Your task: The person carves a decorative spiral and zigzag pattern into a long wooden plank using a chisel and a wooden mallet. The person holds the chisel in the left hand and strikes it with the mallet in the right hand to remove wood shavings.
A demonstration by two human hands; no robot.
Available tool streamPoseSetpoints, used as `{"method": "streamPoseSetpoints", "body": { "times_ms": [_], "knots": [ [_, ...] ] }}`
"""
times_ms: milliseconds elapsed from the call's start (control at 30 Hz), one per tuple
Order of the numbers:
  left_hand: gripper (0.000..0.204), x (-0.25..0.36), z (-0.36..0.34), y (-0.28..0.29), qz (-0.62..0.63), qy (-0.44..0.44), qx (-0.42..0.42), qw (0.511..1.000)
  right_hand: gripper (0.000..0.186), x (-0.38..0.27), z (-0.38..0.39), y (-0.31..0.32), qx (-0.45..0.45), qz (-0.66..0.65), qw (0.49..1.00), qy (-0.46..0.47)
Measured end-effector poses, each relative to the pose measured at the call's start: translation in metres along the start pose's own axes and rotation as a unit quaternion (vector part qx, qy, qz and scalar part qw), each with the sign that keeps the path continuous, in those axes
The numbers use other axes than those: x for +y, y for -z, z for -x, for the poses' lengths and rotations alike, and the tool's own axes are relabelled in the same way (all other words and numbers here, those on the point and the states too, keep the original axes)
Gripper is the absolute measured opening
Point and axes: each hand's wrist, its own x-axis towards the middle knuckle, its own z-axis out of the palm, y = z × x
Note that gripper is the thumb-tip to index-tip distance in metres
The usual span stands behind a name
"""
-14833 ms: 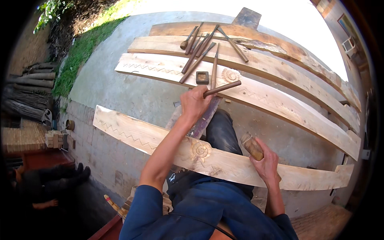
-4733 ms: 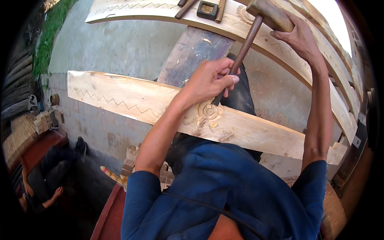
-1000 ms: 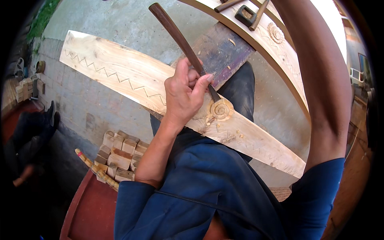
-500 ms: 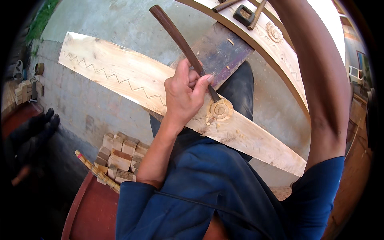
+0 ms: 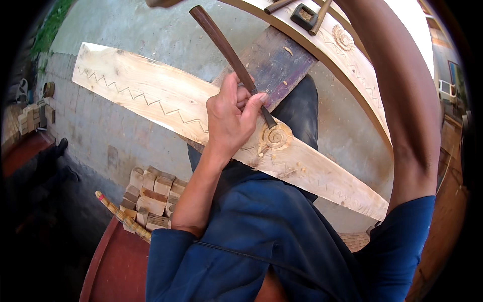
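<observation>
My left hand is closed round the shaft of a chisel with a long dark wooden handle, held slanting. The chisel's metal blade meets the rim of a carved spiral rosette. This rosette sits on a long pale wooden board that lies across my lap, with a zigzag line cut along it. My right arm is raised and leaves the view at the top, so its hand is hidden. A blurred brownish shape shows at the top edge near the handle's end; I cannot make out what it is.
Under the board lies a dark stained plank with chips on it. A curved carved panel stands at the upper right, bearing several tools. Stacked wood blocks and a red surface are at lower left.
The blurred brownish shape has come into view at the top edge, near the chisel handle's end. The left hand and chisel have barely moved. A person's dark-clad feet at far left have shifted.
</observation>
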Motion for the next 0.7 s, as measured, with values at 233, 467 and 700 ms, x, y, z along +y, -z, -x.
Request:
{"method": "streamPoseSetpoints", "body": {
  "times_ms": [233,467,700],
  "knots": [
    [0.028,0.0,0.003,-0.001,-0.011,0.009,0.003,1.0,0.035,0.01,0.014,0.012,-0.037,0.006,0.999,0.021],
    [0.028,0.001,0.004,-0.006,0.008,0.005,0.022,1.0,0.034,-0.021,0.027,0.014,0.024,-0.026,0.995,-0.09],
    [0.031,-0.003,0.004,-0.006,0.052,0.015,-0.009,0.999,0.045,0.014,0.038,0.018,0.012,-0.045,0.998,0.036]
  ]
}}
